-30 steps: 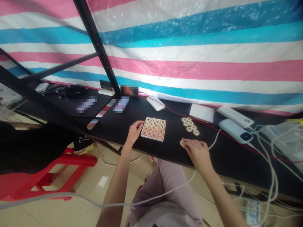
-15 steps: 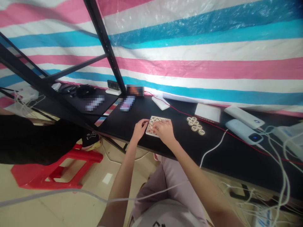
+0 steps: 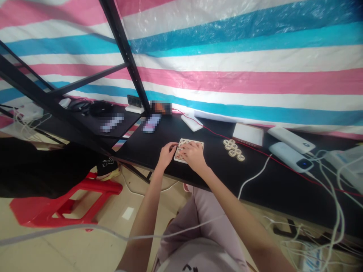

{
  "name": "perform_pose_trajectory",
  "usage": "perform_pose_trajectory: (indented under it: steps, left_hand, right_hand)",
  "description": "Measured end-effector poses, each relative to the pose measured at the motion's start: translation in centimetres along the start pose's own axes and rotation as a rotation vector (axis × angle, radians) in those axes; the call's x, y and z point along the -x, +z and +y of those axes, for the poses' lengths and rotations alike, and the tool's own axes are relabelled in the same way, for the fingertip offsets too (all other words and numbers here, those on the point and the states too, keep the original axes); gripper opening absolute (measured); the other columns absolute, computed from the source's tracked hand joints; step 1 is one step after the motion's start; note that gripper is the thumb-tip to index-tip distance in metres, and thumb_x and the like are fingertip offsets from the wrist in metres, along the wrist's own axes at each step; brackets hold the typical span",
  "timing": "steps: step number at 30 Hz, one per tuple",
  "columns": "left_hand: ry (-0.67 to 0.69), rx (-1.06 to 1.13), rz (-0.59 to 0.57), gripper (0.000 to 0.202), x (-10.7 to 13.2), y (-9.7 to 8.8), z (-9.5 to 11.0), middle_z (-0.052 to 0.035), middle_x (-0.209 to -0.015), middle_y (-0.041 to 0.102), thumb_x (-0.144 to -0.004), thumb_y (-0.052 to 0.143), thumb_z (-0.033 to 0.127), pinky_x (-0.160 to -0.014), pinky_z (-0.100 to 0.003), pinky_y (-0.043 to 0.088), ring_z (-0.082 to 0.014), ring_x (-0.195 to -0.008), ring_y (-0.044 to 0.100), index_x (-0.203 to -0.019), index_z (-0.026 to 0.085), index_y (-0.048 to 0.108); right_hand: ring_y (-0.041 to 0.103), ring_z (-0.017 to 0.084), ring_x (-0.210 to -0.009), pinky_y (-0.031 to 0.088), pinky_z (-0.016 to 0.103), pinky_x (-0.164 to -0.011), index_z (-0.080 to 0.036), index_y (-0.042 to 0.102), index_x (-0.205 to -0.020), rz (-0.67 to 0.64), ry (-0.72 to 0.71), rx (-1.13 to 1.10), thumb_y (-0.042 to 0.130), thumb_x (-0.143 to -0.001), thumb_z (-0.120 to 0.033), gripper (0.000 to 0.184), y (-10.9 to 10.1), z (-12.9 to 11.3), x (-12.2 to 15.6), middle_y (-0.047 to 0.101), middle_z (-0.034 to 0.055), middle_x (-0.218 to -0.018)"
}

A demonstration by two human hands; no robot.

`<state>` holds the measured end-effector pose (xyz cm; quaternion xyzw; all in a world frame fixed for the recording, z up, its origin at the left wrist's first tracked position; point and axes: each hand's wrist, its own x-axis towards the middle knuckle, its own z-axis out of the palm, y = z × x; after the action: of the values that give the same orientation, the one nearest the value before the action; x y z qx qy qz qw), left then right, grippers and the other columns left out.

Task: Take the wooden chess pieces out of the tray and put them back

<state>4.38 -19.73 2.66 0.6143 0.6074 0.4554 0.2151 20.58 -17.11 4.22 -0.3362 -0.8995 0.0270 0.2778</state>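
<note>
A small square wooden tray (image 3: 198, 143) filled with round wooden game pieces lies on the black table (image 3: 159, 143). My left hand (image 3: 165, 153) grips the tray's left edge with curled fingers. My right hand (image 3: 193, 155) rests over the tray's near half, fingers bent down onto the pieces; whatever is under the fingertips is hidden. Several loose round pieces (image 3: 233, 149) lie in a cluster on the table to the right of the tray, apart from both hands.
Power banks (image 3: 290, 138) (image 3: 289, 156), a white box (image 3: 248, 134) and tangled white cables (image 3: 334, 181) with a red wire fill the table's right side. A black metal frame post (image 3: 124, 53) rises at the back left. A red plastic stool (image 3: 62, 204) stands on the floor at left.
My right hand left the table's front edge, where it touched a single loose piece, and moved left onto the tray. That piece no longer lies there. The left hand stayed at the tray.
</note>
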Motion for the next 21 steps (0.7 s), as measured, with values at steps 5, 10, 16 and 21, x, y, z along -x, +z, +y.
perform_pose_trajectory:
  steps: [5,10,16,21]
  left_hand:
    - [-0.023,0.009,-0.008,0.023,0.0,0.0,0.3,-0.0054,-0.099,0.068,-0.086,0.046,0.023,-0.083,-0.028,0.048,-0.0159,-0.087,0.063,-0.099,0.018,0.065]
    - [-0.045,0.008,-0.009,0.024,0.0,0.0,0.2,-0.0051,-0.100,0.068,-0.086,0.046,0.024,-0.084,-0.029,0.048,-0.0164,-0.089,0.063,-0.100,0.018,0.065]
    - [-0.048,0.004,-0.009,0.024,-0.1,0.0,-0.1,-0.0052,-0.101,0.068,-0.086,0.047,0.024,-0.085,-0.029,0.047,-0.0166,-0.089,0.062,-0.100,0.019,0.065]
    - [-0.044,-0.006,-0.012,0.024,-0.2,0.0,-0.1,-0.0048,-0.099,0.069,-0.086,0.047,0.024,-0.083,-0.028,0.048,-0.0160,-0.086,0.063,-0.101,0.019,0.065]
  right_hand:
    - [0.048,0.021,-0.099,0.025,0.038,-0.082,-0.026,0.070,-0.089,0.096,0.077,0.026,0.049,-0.090,-0.027,0.021,-2.1,1.0,1.1,0.065,0.0027,-0.111]
    - [0.047,0.024,-0.104,0.027,0.039,-0.083,-0.022,0.064,-0.109,0.192,0.349,0.281,0.047,-0.089,-0.023,0.026,-5.9,6.4,5.4,0.061,0.0069,-0.118]
    - [0.047,0.029,-0.109,0.029,0.043,-0.084,-0.018,0.063,-0.112,0.097,0.389,0.519,0.050,-0.087,-0.023,0.029,-7.7,9.3,11.8,0.059,0.0124,-0.122]
    - [0.050,0.024,-0.111,0.027,0.041,-0.090,-0.021,0.063,-0.112,0.099,0.246,0.436,0.049,-0.090,-0.023,0.026,-7.3,5.7,13.3,0.063,0.0080,-0.119]
